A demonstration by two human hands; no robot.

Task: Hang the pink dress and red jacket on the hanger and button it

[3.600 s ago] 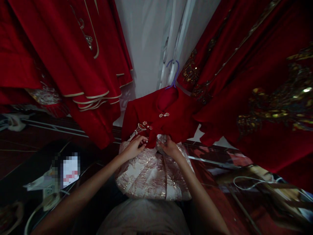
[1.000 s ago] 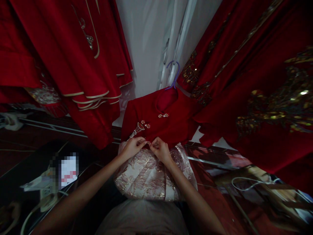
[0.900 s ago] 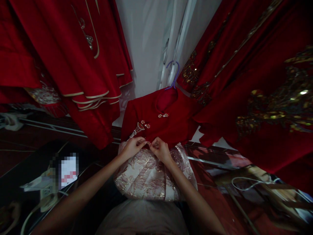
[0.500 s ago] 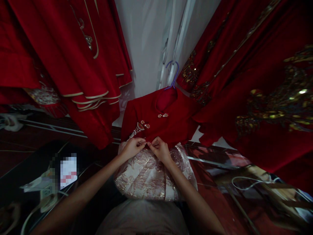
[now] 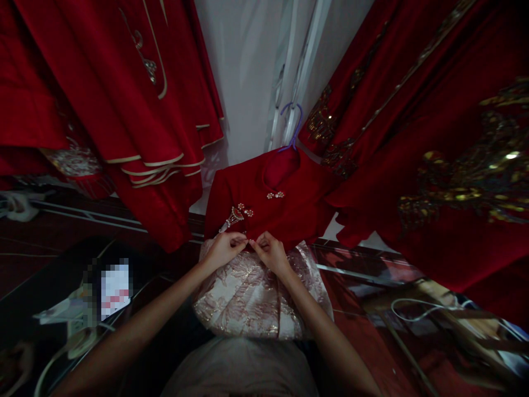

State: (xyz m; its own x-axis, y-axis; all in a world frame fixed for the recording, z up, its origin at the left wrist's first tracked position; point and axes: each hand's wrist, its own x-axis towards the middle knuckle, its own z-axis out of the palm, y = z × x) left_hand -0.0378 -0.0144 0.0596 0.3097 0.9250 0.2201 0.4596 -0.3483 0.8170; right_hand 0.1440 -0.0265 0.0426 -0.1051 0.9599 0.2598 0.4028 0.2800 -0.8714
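A small red jacket (image 5: 285, 212) on a purple hanger (image 5: 291, 124) hangs in front of me, with pearl clasps (image 5: 275, 195) and a gold ornament (image 5: 234, 215) on its front. Below it spreads a pale pink brocade skirt (image 5: 252, 295). My left hand (image 5: 224, 249) and my right hand (image 5: 269, 251) meet at the jacket's lower front edge. Both pinch a small clasp there, fingertips almost touching. The clasp itself is mostly hidden by my fingers.
Long red robes with gold trim (image 5: 136, 121) hang at the left, and red gowns with gold embroidery (image 5: 433, 154) at the right. A white wall (image 5: 248, 71) shows between them. A power strip and papers (image 5: 82, 325) lie at lower left, a white cable (image 5: 417, 314) at lower right.
Since 3.6 s ago my right hand moved left to meet my left hand at the jacket's hem. Over the last second both hands stay pinched there almost still.
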